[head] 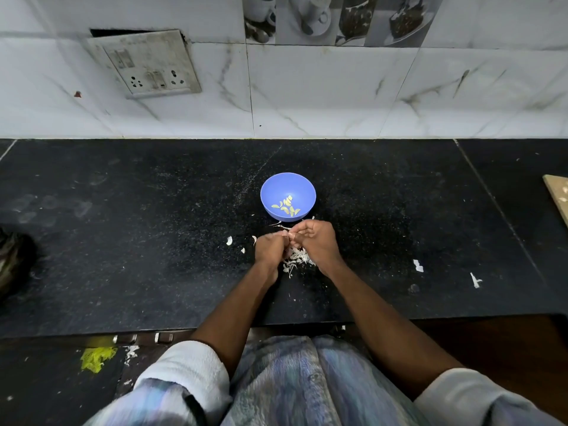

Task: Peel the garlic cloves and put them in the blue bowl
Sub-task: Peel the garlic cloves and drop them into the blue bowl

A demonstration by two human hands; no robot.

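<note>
Two hands meet over the black counter (153,241): the left hand (270,247) and right hand (316,238) pinch one garlic clove (287,233) between their fingertips, just before the blue bowl (288,196). Roughly eight peeled cloves (286,206) lie inside. One heap of white skins (296,259) sits beneath the hands.

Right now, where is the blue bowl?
Head view: the blue bowl sits mid-counter, just beyond the left hand and right hand.
</note>
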